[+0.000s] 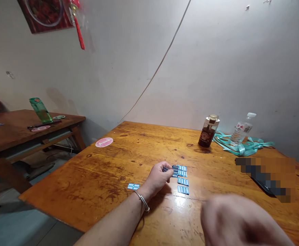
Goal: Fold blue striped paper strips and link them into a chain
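Note:
My left hand point(161, 177), with a silver bracelet at the wrist, reaches to the middle of the table. Its thumb and fingertips are pinched on a small dark-blue striped card point(175, 167). That card lies against the left side of several small blue-and-white striped cards point(182, 181), laid in a column. Left of my wrist, another small blue-and-white piece point(133, 186) lies flat. My right hand point(239, 218) is large and blurred at the lower right, over the table's near side. Its fingers are curled out of sight, so I cannot tell whether it holds anything.
The wooden table point(149, 143) carries a dark-filled bottle point(208, 131), a clear water bottle point(241, 130), turquoise ribbon point(244, 148), a partly pixelated dark object point(264, 186) and a pink round sticker point(104, 142). A green bottle point(41, 111) stands on another table at left.

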### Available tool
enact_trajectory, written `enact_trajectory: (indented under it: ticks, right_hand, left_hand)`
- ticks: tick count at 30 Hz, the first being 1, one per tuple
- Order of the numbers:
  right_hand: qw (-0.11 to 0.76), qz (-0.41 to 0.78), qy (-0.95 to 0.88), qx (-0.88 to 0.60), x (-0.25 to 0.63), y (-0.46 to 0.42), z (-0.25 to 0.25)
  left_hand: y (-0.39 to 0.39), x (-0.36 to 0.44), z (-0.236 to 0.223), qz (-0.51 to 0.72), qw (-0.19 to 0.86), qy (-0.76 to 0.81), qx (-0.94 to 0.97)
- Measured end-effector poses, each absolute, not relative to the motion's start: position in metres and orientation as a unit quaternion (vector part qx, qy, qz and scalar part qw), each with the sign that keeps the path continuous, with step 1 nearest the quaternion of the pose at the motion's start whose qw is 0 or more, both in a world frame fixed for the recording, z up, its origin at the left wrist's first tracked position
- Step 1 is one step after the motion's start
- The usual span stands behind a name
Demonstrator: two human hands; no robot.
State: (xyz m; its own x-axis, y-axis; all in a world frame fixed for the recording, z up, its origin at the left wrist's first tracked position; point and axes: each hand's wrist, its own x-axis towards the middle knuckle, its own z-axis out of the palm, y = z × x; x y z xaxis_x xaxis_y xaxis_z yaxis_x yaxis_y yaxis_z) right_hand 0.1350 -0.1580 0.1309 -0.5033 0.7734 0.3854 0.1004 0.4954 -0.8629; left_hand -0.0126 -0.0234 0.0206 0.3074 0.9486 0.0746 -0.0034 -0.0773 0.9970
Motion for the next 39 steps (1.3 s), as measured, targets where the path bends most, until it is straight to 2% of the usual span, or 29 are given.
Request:
enact_trajectory:
  ticks: [2, 4, 9, 15, 23, 30, 39]
  right_hand:
    - [0.478, 0.346, -0.670, -0.451, 0.134, -0.126, 0.106]
    - [0.513, 0.295, -0.613, -0.524, 0.132, -0.097, 0.077]
    - [0.512, 0.434, -0.531, -0.517, 0.129, -0.066, 0.030]
    - [0.526, 0.507, -0.482, -0.484, 0.135, -0.069, 0.030]
    - [0.528, 0.516, -0.489, -0.464, 0.136, -0.071, 0.033]
    - [0.566, 0.453, -0.496, -0.477, 0.134, -0.073, 0.034]
    - [0.521, 0.429, -0.532, -0.512, 0.134, -0.074, 0.032]
  left_hand:
    - [-0.025, -0.012, 0.020, 0.430, 0.553, 0.393, 0.595]
    - [-0.027, -0.011, 0.019, 0.425, 0.557, 0.390, 0.597]
    - [-0.032, -0.009, 0.019, 0.405, 0.573, 0.379, 0.603]
    - [-0.035, -0.009, 0.026, 0.380, 0.631, 0.358, 0.574]
    - [-0.036, -0.010, 0.031, 0.380, 0.672, 0.335, 0.540]
    - [-0.034, -0.008, 0.029, 0.397, 0.650, 0.374, 0.529]
    - [-0.037, -0.005, 0.028, 0.390, 0.608, 0.405, 0.560]
